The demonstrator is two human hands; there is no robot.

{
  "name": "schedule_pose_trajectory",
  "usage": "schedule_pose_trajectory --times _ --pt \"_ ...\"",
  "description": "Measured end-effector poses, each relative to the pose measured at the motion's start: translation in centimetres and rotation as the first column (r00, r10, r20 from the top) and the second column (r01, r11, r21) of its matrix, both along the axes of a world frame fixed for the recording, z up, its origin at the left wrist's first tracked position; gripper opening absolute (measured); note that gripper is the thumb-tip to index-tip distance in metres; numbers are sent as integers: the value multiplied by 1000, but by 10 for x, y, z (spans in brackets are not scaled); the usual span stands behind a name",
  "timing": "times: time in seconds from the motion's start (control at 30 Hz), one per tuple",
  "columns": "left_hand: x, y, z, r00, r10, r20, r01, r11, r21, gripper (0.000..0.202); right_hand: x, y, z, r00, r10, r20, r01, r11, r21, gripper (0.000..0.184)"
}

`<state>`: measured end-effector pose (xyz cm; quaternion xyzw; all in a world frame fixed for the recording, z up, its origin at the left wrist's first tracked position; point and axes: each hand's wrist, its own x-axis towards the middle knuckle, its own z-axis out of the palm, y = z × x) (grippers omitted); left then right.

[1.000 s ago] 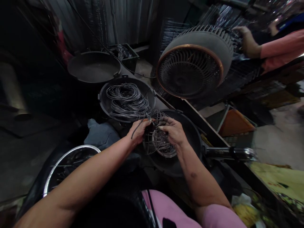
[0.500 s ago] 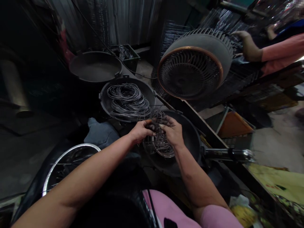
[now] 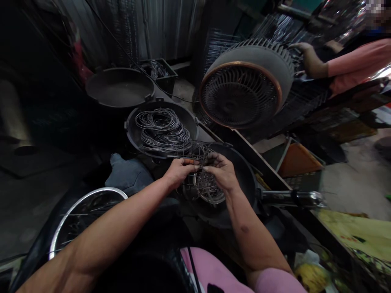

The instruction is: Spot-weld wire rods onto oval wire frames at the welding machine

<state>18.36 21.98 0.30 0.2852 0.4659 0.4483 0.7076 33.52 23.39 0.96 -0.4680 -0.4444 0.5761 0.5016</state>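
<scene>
My left hand and my right hand meet over a dark pan, fingertips almost touching. Both are closed in a pinch on a thin wire frame, whose grid shows above and below the fingers. An orange band wraps a finger of my left hand. Beneath the frame, a round metal bowl in the pan holds many short bent wire pieces. What lies right between the fingertips is too small to make out.
Behind my hands, coiled wire rings fill another dark pan; a third pan stands farther back. A large fan leans in ahead. A shiny bowl sits at left. At right a co-worker's arm reaches behind the fan.
The wire frame has turned and tilted slightly in my fingers, showing more grid above them. My left hand's fingers have straightened a little. The whole view has shifted slightly.
</scene>
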Motion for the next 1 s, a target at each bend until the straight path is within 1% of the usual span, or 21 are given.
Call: schedule_pose_trajectory --times 0.1,0.17,0.23,0.3,0.37,0.47,0.57,0.63,0.73,0.83,1.0 --pt "0 0 1 1000 2 17 -1 999 -35 22 0 -1 -2 996 17 87 -20 999 33 27" --pt "-2 0 3 999 -9 32 11 999 -52 22 0 0 -3 991 -27 128 21 998 52 21" --pt "-4 1 3 999 -31 43 34 997 -69 23 -1 1 -4 985 -91 148 79 993 82 19" --pt "-7 2 3 997 -53 52 58 995 -84 23 -3 2 -4 981 -153 118 146 987 71 18" --pt "-9 3 2 995 -72 64 78 992 -97 22 -5 2 -2 982 -183 47 183 983 -1 18" --pt "-12 2 3 992 -104 78 113 987 -112 22 -6 3 2 984 -173 -36 169 981 -100 19" --pt "-13 1 5 988 -140 67 147 982 -118 29 -5 4 6 990 -134 -52 126 982 -138 21" --pt "-13 1 6 988 -141 55 147 982 -122 30 -3 3 9 994 -96 -57 87 986 -142 24" --pt "-13 1 6 994 -94 53 101 985 -139 23 0 2 11 996 -63 -61 56 991 -124 29" --pt "-16 2 5 997 -44 59 53 986 -158 22 2 1 9 996 -75 -39 71 992 -102 30" --pt "-20 3 1 998 -12 62 22 987 -159 23 4 -3 1 995 -96 8 96 990 -99 29"
